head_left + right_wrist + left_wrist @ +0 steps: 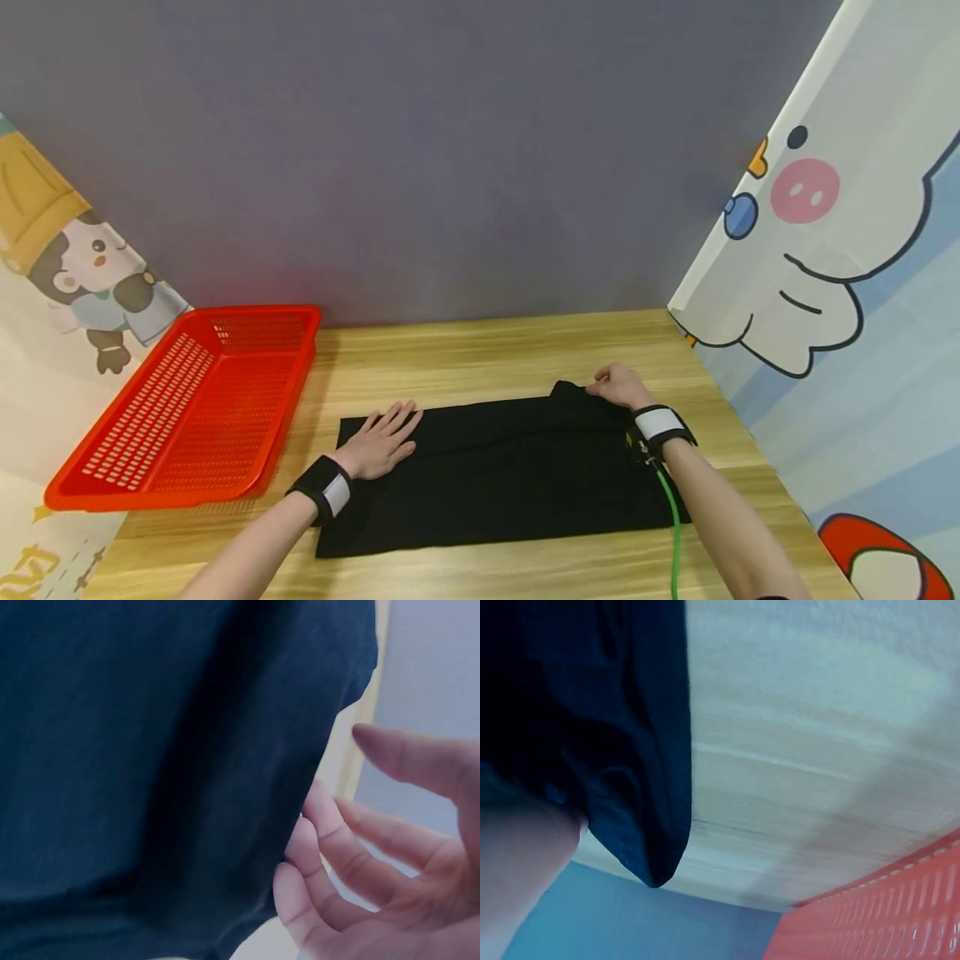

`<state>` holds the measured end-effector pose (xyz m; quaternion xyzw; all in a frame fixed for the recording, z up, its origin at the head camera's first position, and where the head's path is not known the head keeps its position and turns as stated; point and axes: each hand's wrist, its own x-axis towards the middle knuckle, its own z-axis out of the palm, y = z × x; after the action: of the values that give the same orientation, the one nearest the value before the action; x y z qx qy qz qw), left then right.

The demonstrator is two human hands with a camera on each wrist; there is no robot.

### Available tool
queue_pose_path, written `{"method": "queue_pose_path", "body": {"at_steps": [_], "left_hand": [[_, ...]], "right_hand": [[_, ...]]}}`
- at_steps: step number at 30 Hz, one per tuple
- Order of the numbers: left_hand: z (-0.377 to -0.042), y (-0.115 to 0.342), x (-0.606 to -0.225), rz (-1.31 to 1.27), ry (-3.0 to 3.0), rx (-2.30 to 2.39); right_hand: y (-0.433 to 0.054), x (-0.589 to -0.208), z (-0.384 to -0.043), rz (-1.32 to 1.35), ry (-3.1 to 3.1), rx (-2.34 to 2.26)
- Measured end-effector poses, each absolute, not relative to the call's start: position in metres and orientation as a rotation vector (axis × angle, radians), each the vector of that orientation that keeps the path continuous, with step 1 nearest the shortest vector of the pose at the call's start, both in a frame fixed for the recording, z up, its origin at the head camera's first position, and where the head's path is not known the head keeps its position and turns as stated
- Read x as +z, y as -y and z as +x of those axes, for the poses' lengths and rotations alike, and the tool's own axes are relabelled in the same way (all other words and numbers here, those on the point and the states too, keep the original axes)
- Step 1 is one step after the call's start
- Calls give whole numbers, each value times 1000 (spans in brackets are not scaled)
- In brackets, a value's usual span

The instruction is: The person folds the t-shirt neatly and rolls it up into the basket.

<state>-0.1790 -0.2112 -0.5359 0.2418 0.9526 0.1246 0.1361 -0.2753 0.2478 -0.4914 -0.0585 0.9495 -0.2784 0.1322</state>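
Note:
A folded black cloth [510, 483] lies lengthwise across the wooden table, its far edge raised in a small peak towards the right. My left hand [377, 446] rests palm down with fingers spread on its far left corner. In the left wrist view, part of that hand [525, 862] shows beside a creased corner of the cloth [649, 750]. At the far right edge is my right hand [621, 388]. The right wrist view shows its loosely bent fingers [304, 847] against the cloth's edge, with the thumb [405, 754] standing away from them and from the fabric.
A red plastic basket [292, 408] with slotted sides stands left of the cloth. Behind the wooden table [480, 354] rises a grey wall [450, 167]. Cartoon-printed panels [810, 292] flank it on both sides. A green cable [677, 542] runs from the right wrist band over the cloth.

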Motion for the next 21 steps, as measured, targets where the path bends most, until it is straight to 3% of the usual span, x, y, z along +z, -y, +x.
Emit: {"method": "queue_pose_path", "body": {"at_steps": [10,21], "left_hand": [[-181,210,-534,628,-2729,330],[-182,210,-538,621,-2730,334]], "right_hand": [[-231,-495,-281,-173,-2833,-560],[-226,-497,-288,-163,-2784,-589]]}}
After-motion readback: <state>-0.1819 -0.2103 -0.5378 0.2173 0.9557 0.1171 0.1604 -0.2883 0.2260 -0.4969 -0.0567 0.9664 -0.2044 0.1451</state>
